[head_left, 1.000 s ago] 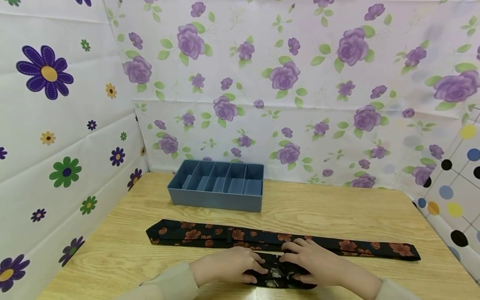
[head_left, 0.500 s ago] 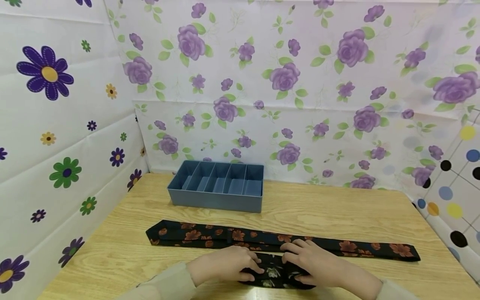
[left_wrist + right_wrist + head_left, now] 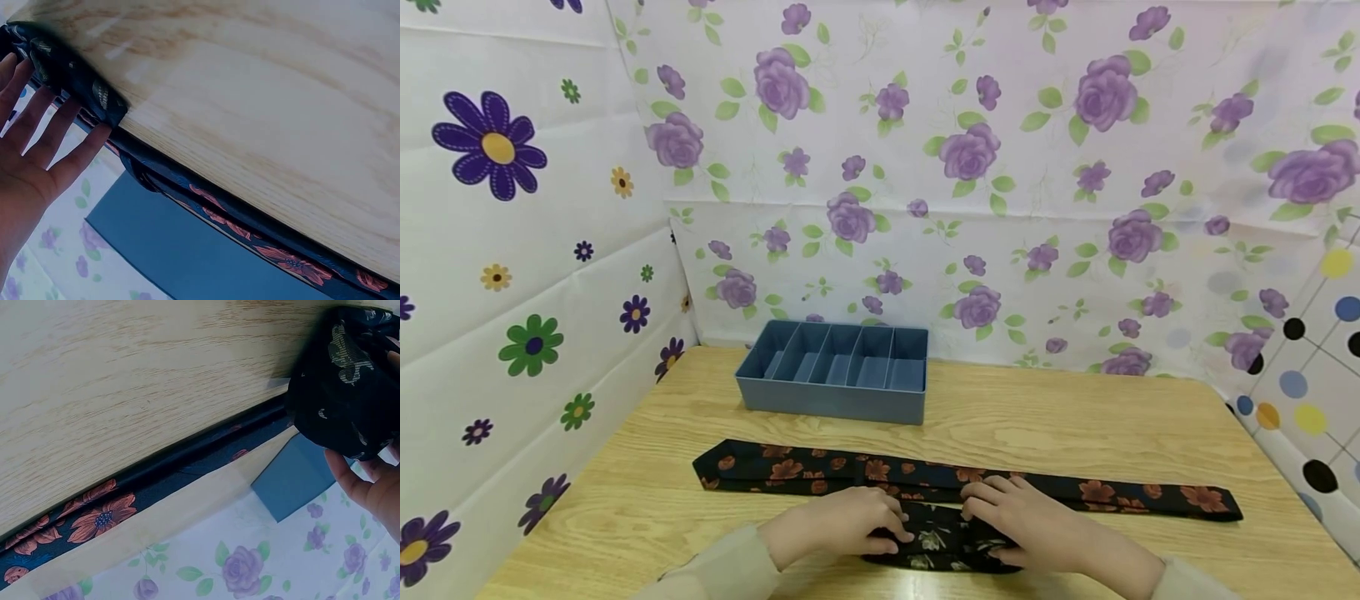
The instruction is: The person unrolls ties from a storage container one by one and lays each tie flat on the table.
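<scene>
A black necktie with pale flowers (image 3: 934, 537), folded into a short bundle, lies near the table's front between both hands. My left hand (image 3: 853, 518) holds its left end, fingers along the far edge and thumb at the near edge. In the left wrist view those fingers (image 3: 59, 134) look spread, their tips against the cloth. My right hand (image 3: 1030, 523) grips the rounded right end, which bulges as a thick fold in the right wrist view (image 3: 344, 381). Just beyond, a dark necktie with orange flowers (image 3: 790, 469) stretches flat across the table, partly behind the hands.
A blue-grey box with several compartments (image 3: 831, 400) stands at the back left of the wooden table (image 3: 1075, 417). Flower-printed sheets (image 3: 880, 167) hang behind and to the left, and a dotted one (image 3: 1292, 385) at the right.
My left hand has slid a little to the left, and the bundle's left end has shifted left with it. The right hand has stayed almost in place. The orange-flowered necktie and box are unmoved.
</scene>
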A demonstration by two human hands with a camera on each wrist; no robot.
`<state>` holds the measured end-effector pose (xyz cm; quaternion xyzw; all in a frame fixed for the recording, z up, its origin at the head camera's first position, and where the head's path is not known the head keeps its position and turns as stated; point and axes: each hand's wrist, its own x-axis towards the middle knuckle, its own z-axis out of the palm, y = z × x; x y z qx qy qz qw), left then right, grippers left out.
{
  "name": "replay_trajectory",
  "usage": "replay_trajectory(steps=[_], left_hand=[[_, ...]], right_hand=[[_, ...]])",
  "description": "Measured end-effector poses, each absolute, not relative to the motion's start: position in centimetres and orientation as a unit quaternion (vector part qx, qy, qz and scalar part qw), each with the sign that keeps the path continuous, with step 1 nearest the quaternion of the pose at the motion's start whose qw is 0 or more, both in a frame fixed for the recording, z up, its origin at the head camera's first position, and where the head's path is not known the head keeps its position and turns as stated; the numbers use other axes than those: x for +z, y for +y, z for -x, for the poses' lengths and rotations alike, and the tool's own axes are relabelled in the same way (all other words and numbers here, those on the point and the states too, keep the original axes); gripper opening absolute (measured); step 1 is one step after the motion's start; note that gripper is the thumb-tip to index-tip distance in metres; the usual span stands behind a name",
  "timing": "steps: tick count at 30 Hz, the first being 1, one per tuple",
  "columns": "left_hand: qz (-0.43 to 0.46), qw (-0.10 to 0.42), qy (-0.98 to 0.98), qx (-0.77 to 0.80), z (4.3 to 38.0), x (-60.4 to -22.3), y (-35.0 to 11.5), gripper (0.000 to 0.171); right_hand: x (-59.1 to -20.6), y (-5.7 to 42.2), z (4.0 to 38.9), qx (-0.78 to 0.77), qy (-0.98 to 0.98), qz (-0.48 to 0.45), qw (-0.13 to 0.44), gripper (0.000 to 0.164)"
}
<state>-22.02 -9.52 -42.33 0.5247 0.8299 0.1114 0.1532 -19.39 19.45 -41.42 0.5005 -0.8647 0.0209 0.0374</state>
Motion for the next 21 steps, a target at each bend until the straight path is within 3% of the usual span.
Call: replay_trajectory(steps=[8,21], left_hand=[[-0.521,0.156,0.832,0.107,22.0,-42.2,-9.7,0.027],[-0.519,0.156,0.832,0.118,21.9,-42.3,-10.8,0.026]], right_hand=[[-41.5,19.8,19.5,0.028,-0.859,-0.508,0.048,0.042],[-41.8,19.7,19.3,0.057,-0.865,-0.499,0.015,0.035]])
